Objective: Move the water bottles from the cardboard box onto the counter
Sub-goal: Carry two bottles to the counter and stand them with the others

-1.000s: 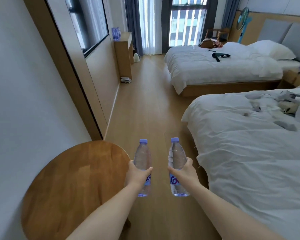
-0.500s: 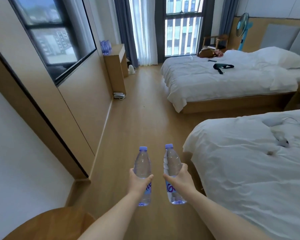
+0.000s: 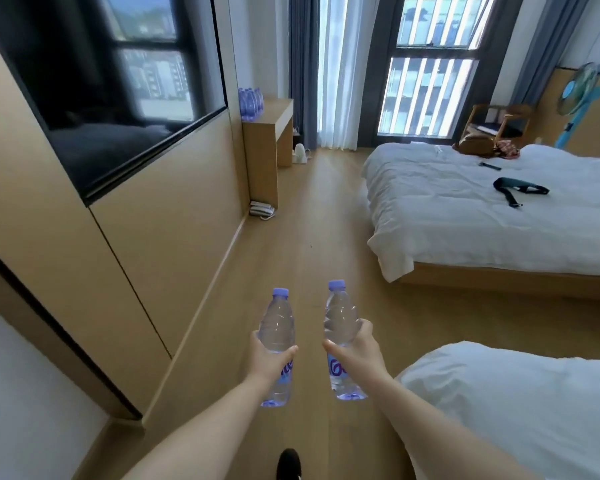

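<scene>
The whole view has moved forward along the room since the earlier frames: the round wooden table that was at the lower left is gone from sight, the dark wall screen now fills the upper left, and the far bed has come much closer. The near bed shows only as a corner at the lower right. A dark shoe tip appears at the bottom edge, so I judge the person is walking down the wooden floor.

The wooden counter by the curtain is now larger and clearer. A group of purple-capped bottles already stands on its top, close to the wall. A white telephone lies on the floor at the foot of the counter.

The two hands keep the same pose as before. The left hand has its fingers and thumb curled round the middle of the left water bottle, and the right hand is wrapped the same way round the right water bottle. Both bottles are upright, caps on, near each other but apart, held in the air above the floor.

The cardboard box is not in view. For the task, this means the carrying step is in progress: the bottles are out of the box and well apart from the counter, and placing is not yet done.
</scene>
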`<state>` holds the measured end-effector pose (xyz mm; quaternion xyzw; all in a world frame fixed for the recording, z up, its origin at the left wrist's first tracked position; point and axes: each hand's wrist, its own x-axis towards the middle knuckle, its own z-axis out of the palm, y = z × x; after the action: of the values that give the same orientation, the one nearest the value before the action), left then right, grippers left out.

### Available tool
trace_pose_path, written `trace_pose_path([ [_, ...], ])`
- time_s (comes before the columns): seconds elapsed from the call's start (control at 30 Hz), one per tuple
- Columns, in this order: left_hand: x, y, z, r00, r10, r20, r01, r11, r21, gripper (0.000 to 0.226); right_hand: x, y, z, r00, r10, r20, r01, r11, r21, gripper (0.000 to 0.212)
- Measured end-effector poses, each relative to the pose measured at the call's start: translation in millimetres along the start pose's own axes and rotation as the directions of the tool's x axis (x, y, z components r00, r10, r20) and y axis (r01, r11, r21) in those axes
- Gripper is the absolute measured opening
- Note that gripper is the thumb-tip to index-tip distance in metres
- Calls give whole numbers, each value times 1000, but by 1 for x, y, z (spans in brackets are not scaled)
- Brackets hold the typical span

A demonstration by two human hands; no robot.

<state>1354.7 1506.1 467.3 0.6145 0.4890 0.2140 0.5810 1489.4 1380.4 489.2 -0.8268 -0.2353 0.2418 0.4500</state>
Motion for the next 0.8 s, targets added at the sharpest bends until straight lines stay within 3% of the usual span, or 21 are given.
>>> trace_pose_path([
  [0.17,145,53,28,1000,-2,-7,3,996,94,59,136,-35,5,999,25,-38,-27,999,-33,63],
  [0.37,275,134,67,999,23,25,-28,976,217,66,270,-82,-9,993,74,-91,-77,996,-32,76],
  [0.6,421,179,127,999,7,39,-15,981,195,65,443,-103,-10,990,85,-108,-86,996,-5,89],
  [0.8,559,230,184,999,-38,-22,42,979,197,66,605,-116,-17,996,74,-56,-75,997,-8,84],
])
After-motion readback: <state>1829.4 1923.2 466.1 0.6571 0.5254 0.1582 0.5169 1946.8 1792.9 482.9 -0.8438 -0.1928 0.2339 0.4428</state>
